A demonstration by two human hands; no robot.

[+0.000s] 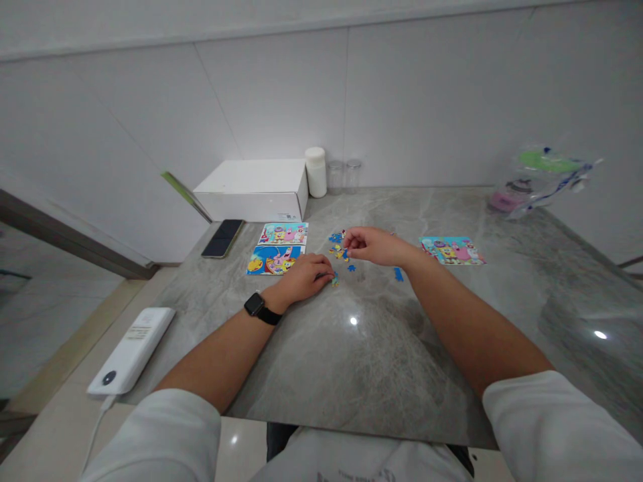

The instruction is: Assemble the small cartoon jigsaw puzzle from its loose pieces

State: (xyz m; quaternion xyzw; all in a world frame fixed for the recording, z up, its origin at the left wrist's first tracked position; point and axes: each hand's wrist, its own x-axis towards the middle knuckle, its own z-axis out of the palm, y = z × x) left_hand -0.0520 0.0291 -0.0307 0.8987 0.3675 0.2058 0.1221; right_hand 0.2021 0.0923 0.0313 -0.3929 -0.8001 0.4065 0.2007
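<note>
A loose cluster of small jigsaw puzzle pieces (336,237), blue and yellow, lies in the middle of the grey table. Over its right side is my right hand (370,246), thumb and fingers curled together; what they pinch, if anything, is too small to make out. My left hand (306,276) rests on the tabletop with loosely bent fingers, its tips beside a small greenish-yellow piece (335,280). A single blue piece (351,268) lies between the hands. Under my right wrist's near side is a blue strip of puzzle (398,274).
Two cartoon picture cards (282,233) lie left of the pieces, and another cartoon picture (452,250) lies right. Behind stand a white box (251,184), a white bottle (316,173) and two glasses (353,177). A phone (223,238), power bank (133,351) and plastic bag (540,181) sit farther out.
</note>
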